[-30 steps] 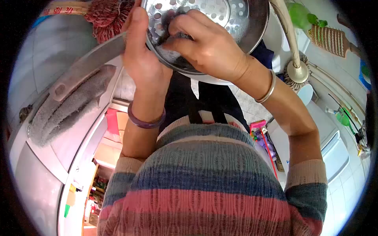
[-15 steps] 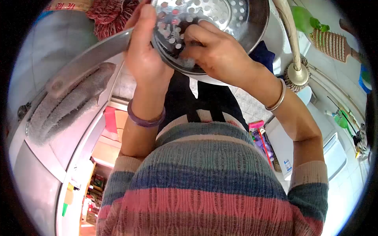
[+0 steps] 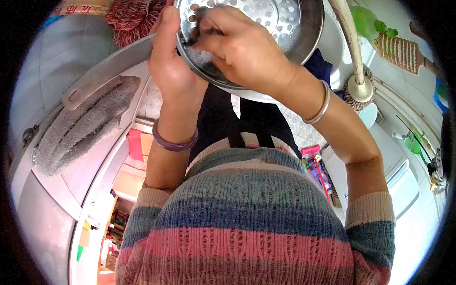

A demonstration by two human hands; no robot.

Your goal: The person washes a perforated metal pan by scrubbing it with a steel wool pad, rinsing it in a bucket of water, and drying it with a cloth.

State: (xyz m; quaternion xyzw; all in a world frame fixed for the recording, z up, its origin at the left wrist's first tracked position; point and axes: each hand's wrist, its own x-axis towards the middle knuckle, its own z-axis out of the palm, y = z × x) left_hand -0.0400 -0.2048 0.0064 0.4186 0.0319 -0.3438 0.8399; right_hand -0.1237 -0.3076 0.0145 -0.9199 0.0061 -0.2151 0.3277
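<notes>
Near the top of the head view, a shiny steel steamer pan (image 3: 311, 40) with round holes in its base is tilted towards me. My left hand (image 3: 172, 66) is closed around its left rim, where a long grey handle (image 3: 111, 59) runs down to the left. My right hand (image 3: 247, 50) is over the inside of the pan, fingers curled on a dark scouring pad (image 3: 192, 35) pressed near the left wall. The pad is mostly hidden by the fingers and blurred. Whitish foam (image 3: 202, 57) shows beneath them.
A red mop head (image 3: 133, 21) hangs at upper left, above a grey fuzzy mop pad (image 3: 85, 123). At right are a pale pole with a round brush (image 3: 359, 90), a brown hairbrush (image 3: 399, 52) and a white appliance (image 3: 349, 166). A white basin (image 3: 335, 33) lies behind the pan.
My right hand has moved left and slightly up across the pan's inside, towards its left wall. The handle has swung slightly up, while my left hand keeps its hold.
</notes>
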